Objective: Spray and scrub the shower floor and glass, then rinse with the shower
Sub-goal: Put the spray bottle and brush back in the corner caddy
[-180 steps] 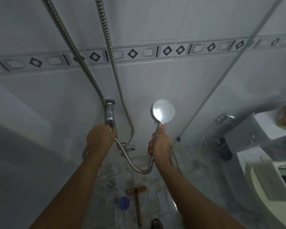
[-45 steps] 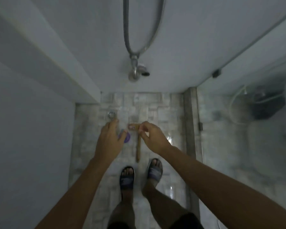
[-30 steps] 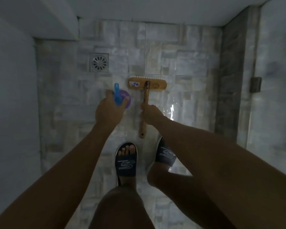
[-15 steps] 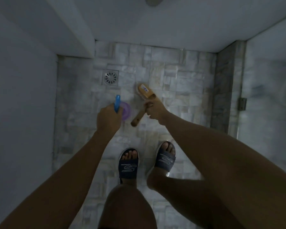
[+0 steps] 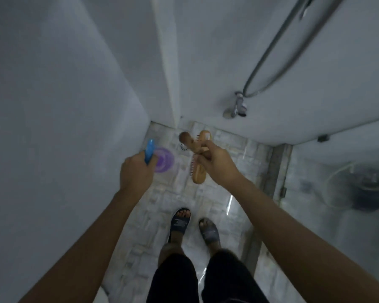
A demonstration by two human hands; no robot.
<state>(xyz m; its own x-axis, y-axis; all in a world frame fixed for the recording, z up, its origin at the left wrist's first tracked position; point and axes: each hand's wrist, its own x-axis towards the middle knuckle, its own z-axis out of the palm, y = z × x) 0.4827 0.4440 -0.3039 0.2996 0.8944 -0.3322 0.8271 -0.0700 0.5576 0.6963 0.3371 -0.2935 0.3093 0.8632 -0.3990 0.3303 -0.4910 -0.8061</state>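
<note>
Above the tiled shower floor (image 5: 179,193), left hand (image 5: 136,171) gripped the purple spray bottle (image 5: 165,164) and right hand (image 5: 217,165) clasped the wooden scrub brush (image 5: 199,174); wetting the tiles evenly before scrubbing seemed best.

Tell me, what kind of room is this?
Most likely a shower stall: a metal hose loops to a wall tap, a drain sits in the tiled floor, and a glass panel closes the right side.

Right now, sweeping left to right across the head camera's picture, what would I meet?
The left hand → spray bottle → scrub brush → shower tap → glass panel.
</note>
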